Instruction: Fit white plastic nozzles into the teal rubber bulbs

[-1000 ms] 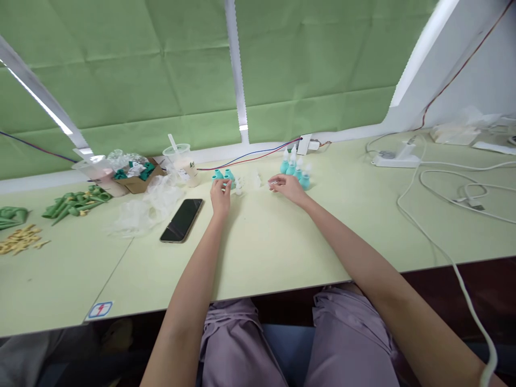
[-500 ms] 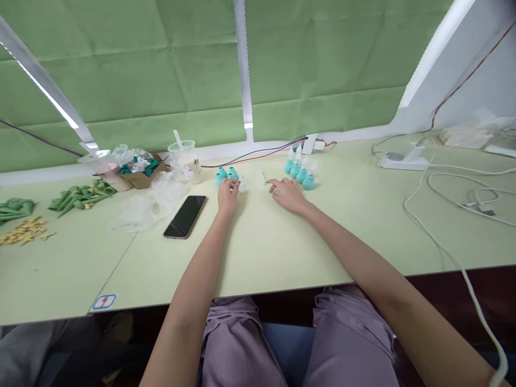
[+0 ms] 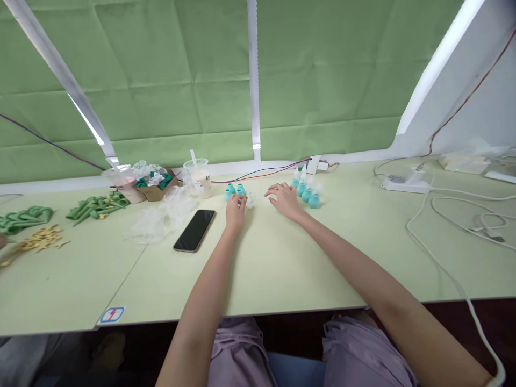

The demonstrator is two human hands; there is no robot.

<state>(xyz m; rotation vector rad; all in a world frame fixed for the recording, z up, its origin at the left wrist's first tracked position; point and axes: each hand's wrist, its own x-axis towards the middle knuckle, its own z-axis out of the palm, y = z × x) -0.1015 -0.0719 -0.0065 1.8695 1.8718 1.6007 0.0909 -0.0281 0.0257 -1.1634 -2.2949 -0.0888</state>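
Observation:
My left hand rests at the near side of a small group of open-necked teal squeeze bottles. Its fingers are bent and drawn together; whatever they pinch is too small to make out. Small white pieces lie just right of those fingertips. My right hand hovers low over the table with fingers apart, and nothing shows in it. Beside it stands a cluster of teal bottles with white pointed tips, partly covered by the hand.
A black phone lies left of my left forearm. Behind it are crumpled clear plastic, a lidded cup with a straw and a cardboard box. Green pieces and yellow pieces lie farther left. A power strip and white cables sit right.
The view has tilted up, so the table things appear lower. My right hand has moved slightly left over where translucent pieces lay, and they no longer show. My left hand stays by the bottles.

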